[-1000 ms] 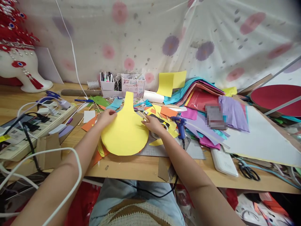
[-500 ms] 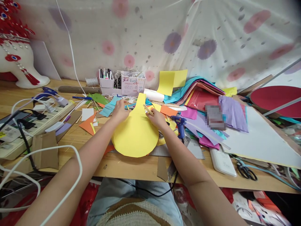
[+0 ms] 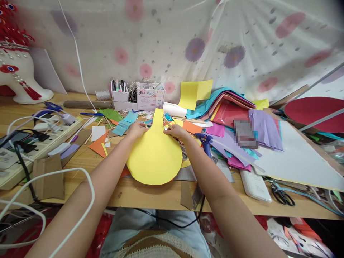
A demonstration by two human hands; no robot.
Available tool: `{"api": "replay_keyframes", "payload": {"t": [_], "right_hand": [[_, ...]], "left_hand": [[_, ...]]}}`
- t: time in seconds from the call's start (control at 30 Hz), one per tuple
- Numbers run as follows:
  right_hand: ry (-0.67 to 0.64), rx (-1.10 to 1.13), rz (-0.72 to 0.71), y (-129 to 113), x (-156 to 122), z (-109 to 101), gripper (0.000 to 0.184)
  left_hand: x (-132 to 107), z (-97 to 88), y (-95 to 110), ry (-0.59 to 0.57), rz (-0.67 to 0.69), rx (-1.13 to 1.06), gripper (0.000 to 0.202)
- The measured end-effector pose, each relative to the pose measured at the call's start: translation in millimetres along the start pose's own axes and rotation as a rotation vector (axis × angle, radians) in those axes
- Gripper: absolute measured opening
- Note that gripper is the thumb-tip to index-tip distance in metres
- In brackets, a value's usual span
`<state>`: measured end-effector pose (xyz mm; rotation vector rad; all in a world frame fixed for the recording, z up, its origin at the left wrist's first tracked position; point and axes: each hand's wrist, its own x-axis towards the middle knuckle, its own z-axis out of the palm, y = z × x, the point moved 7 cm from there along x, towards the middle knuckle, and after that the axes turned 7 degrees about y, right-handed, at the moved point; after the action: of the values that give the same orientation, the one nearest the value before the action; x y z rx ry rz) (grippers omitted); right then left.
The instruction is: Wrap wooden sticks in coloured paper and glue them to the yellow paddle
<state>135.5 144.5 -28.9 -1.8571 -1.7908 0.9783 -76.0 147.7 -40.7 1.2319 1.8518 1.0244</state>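
Observation:
A yellow paper cutout point(image 3: 156, 157), with a wide rounded body and a narrow straight neck pointing away from me, sits between my hands over the near part of the table. My left hand point(image 3: 138, 129) is closed on its left edge, just below the neck. On the opposite edge, my right hand point(image 3: 176, 132) grips the cutout, and a thin wooden stick point(image 3: 167, 122) juts up from its fingers. The undersides of both grips are hidden. Right of my right hand stands a blue glue gun point(image 3: 206, 142).
Paper scraps, including an orange piece point(image 3: 98, 146), litter the wooden table point(image 3: 150, 197). A power strip point(image 3: 57, 143) with cables stands left, a pen box point(image 3: 119, 94) behind. Stacked coloured sheets point(image 3: 223, 102), a white power bank point(image 3: 255, 184) and black-handled scissors point(image 3: 282, 193) lie right.
The yellow cutout has come slightly nearer to me. My left hand has lowered onto its edge. My right hand has shifted slightly, with the stick still in it.

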Motion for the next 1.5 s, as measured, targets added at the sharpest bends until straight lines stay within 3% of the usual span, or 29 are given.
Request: {"api": "replay_keyframes", "payload": {"t": [0.07, 0.17, 0.27, 0.33, 0.43, 0.5, 0.53, 0.63, 0.83, 0.97, 1.03, 1.13, 1.37, 1.5], "right_hand": [[0.048, -0.013, -0.042, -6, -2, -4, 0.022], [0.27, -0.142, -0.151, -22, -14, -18, 0.025], [0.404, -0.329, -0.324, -42, -41, -17, 0.034], [0.37, -0.448, -0.51, -56, -64, 0, 0.031], [0.257, -0.576, -0.796, -65, -99, 31, 0.03], [0.226, -0.59, -0.884, -63, -113, 43, 0.032], [0.227, -0.578, -0.897, -61, -116, 45, 0.033], [0.243, -0.499, -0.896, -55, -118, 41, 0.037], [0.2, -0.407, -0.87, -47, -114, 27, 0.029], [0.206, -0.392, -0.83, -41, -109, 24, 0.018], [0.245, -0.404, -0.833, -40, -107, 24, 0.017], [0.31, -0.441, -0.817, -39, -104, 24, 0.019], [0.306, -0.555, -0.615, -32, -95, 27, 0.021], [0.332, -0.704, -0.668, -35, -95, 33, 0.022]], "left_hand": [[1, -4.3, 2, 0.03, 0.022, -0.03, 0.03], [1, -19.2, 8, 0.104, 0.053, -0.063, 0.026], [0, -40.1, 10, 0.193, 0.095, 0.117, 0.031], [-3, -54.3, 10, 0.26, 0.128, 0.185, 0.038], [-15, -65.8, 21, 0.273, 0.262, 0.239, 0.05], [-28, -71.0, 30, 0.268, 0.312, 0.26, 0.036], [-34, -72.2, 33, 0.25, 0.302, 0.288, 0.029], [-51, -78.0, 45, 0.295, 0.329, 0.398, 0.033], [-72, -65.3, 55, 0.267, 0.578, 0.411, 0.025], [-80, -54.8, 43, 0.246, 0.5, 0.475, 0.033], [-86, -45.2, 39, 0.17, 0.518, 0.472, 0.024], [-90, -34.4, 27, 0.077, 0.512, 0.475, 0.036], [-83, -36.9, -2, 0.115, 0.264, 0.473, 0.037], [-78, -41.9, -1, 0.154, 0.224, 0.372, 0.03]]}}
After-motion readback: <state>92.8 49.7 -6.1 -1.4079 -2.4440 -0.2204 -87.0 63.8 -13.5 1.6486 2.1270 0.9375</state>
